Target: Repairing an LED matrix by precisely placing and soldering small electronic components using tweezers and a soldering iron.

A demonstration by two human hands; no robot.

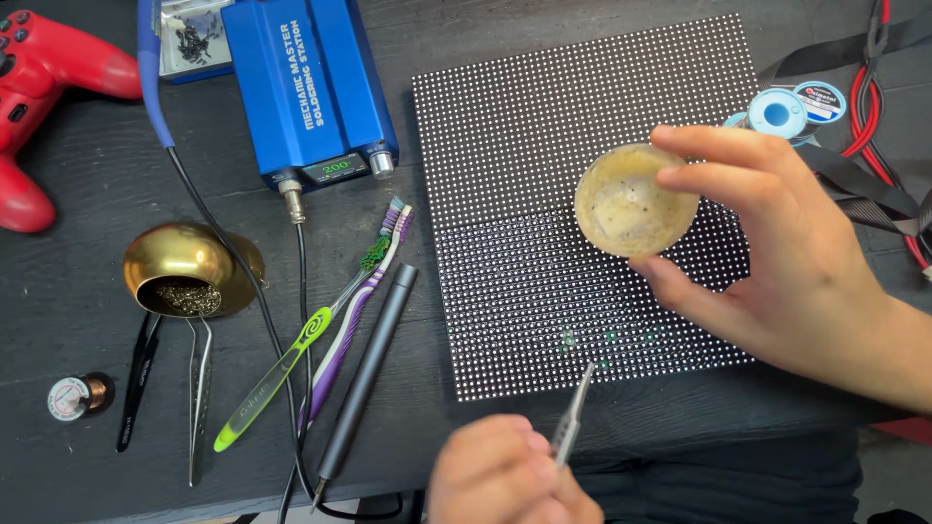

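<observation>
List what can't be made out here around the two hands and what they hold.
- Head view: the tweezers' handle end is hidden inside the left hand.
- The left hand's wrist is cut off by the bottom edge.
- The far side of the small round jar is covered by the right hand's fingers.
- The jar's yellowish contents are too blurred to identify.

Single head view, steeply down, close over dark table (78,320)
</observation>
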